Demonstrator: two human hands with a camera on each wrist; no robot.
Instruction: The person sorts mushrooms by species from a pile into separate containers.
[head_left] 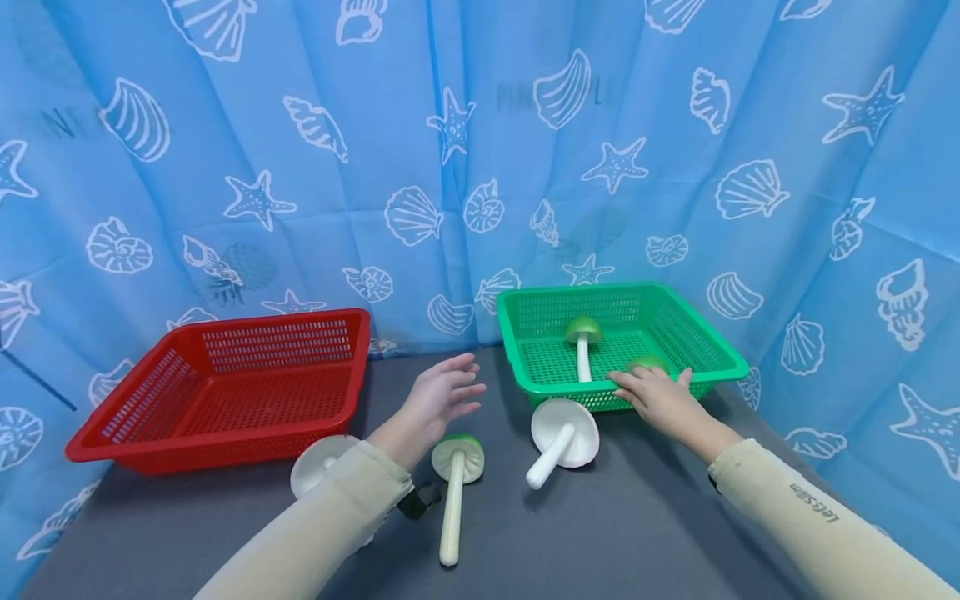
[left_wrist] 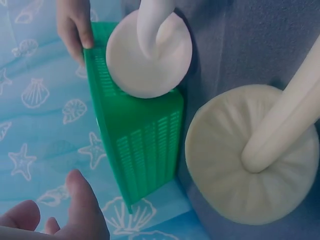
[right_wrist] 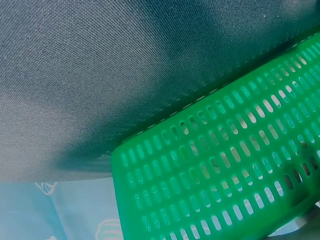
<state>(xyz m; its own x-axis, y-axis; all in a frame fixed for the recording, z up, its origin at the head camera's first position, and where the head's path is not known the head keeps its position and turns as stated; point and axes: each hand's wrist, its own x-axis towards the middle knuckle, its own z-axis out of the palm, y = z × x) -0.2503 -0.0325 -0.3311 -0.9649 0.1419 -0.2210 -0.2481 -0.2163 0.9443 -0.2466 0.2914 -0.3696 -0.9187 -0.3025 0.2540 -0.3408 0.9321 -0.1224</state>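
We see the left hand (head_left: 441, 400) empty, fingers apart, near a green-capped mushroom (head_left: 458, 460) on the table (head_left: 660, 533); the right hand (head_left: 663, 402), fingers loosely extended, overhangs the green basket (head_left: 537, 389), likely because another green cap (head_left: 649, 362) sits inside.

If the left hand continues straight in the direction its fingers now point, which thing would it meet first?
Probably the left side of the green basket, though the left hand might pass above it; the height is unclear.
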